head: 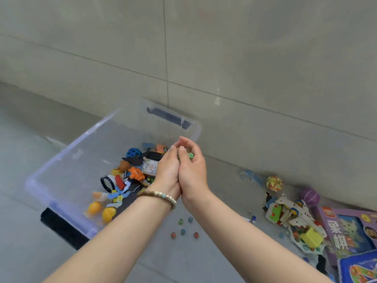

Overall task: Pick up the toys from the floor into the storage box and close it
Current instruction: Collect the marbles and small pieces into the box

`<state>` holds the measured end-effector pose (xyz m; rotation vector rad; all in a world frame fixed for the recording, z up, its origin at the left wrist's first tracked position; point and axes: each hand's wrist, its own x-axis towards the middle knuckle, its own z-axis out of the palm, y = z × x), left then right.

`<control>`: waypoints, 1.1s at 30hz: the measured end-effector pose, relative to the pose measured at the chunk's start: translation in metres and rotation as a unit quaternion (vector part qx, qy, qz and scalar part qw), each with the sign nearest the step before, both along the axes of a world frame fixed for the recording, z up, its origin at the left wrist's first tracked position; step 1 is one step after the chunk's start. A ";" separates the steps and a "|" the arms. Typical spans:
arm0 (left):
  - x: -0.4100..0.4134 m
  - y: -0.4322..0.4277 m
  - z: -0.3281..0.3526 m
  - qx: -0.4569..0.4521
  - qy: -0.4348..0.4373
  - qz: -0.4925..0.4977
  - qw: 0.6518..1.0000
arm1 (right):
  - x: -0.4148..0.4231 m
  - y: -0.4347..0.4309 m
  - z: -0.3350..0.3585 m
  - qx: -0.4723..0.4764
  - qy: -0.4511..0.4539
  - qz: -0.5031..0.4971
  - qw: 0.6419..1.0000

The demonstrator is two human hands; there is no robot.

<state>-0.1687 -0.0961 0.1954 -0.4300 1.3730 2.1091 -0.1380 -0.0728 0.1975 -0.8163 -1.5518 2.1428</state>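
Wall: large grey-beige tiles, thin dark grout lines. Floor: grey tile, slight sheen. Light soft and even, no hard shadows.

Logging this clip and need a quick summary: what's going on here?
A person cups marbles between the left hand and right hand, pressed together at the right side of an open clear storage box that already holds small toys. Several loose marbles lie on the floor below the wrists. A toy pile and a purple book remain by the wall.
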 end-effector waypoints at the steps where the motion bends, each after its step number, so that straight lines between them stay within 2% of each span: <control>1: -0.010 -0.015 0.005 0.002 -0.006 0.021 1.000 | -0.011 -0.014 0.005 -0.011 -0.001 0.016 1.000; 3: -0.024 -0.046 0.004 0.010 0.000 0.065 0.998 | -0.029 -0.041 0.006 -0.059 -0.023 0.032 0.997; 5: -0.034 -0.072 -0.004 0.032 -0.013 0.095 0.995 | -0.044 -0.062 -0.003 -0.163 -0.060 0.018 0.985; 8: -0.043 -0.101 -0.024 0.002 -0.055 0.107 0.993 | -0.051 -0.083 -0.014 -0.359 -0.103 -0.002 0.928; 11: -0.053 -0.118 -0.047 -0.045 -0.069 0.059 0.995 | -0.048 -0.084 -0.019 -0.412 -0.113 0.010 0.904; 13: -0.060 -0.123 -0.049 -0.085 -0.042 0.025 0.995 | -0.047 -0.073 -0.019 -0.374 -0.127 0.049 0.917; 15: -0.063 -0.124 -0.038 -0.147 0.025 -0.025 0.988 | -0.044 -0.050 -0.019 -0.314 -0.136 0.116 0.932; 19: -0.051 -0.101 0.004 -0.194 0.157 -0.161 0.955 | -0.020 0.031 -0.002 -0.188 -0.108 0.238 0.947; 22: -0.031 -0.063 0.017 -0.192 0.214 -0.225 0.931 | 0.015 0.094 -0.001 -0.130 -0.120 0.233 0.956; 24: -0.014 -0.034 0.014 -0.167 0.228 -0.252 0.926 | 0.043 0.126 -0.021 -0.085 -0.166 0.222 0.957; 27: 0.012 0.000 -0.017 -0.147 0.205 -0.317 0.914 | 0.086 0.150 -0.071 0.002 -0.265 0.231 0.936; 29: 0.032 0.009 -0.059 -0.187 0.189 -0.372 0.889 | 0.112 0.153 -0.113 0.062 -0.311 0.226 0.921; 33: 0.060 -0.016 -0.162 -0.352 0.266 -0.425 0.790 | 0.141 0.140 -0.185 0.133 -0.317 0.174 0.923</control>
